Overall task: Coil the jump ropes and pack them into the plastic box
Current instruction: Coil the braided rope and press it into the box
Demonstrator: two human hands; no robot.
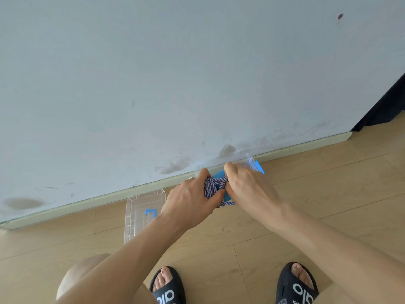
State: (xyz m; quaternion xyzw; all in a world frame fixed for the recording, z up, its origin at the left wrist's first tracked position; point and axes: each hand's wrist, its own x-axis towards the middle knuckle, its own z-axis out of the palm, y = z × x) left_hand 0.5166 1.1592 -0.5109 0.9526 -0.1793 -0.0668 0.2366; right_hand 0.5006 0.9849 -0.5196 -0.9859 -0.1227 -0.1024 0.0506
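Pale wood flooring [285,216] meets a scuffed white wall [153,84] at a skirting board, and against that board sits the clear plastic box [252,163] with blue latches. Both hands hover over the box — the left hand [190,198] and right hand [247,185] each clench the coiled purple-and-white jump rope [211,187] between them. Left of the box, its clear lid [140,213] lies flat on the floor.

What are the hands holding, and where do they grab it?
Both hands hold the purple-and-white jump rope, bundled up: left hand squeezes the bundle's left side, right hand its right.
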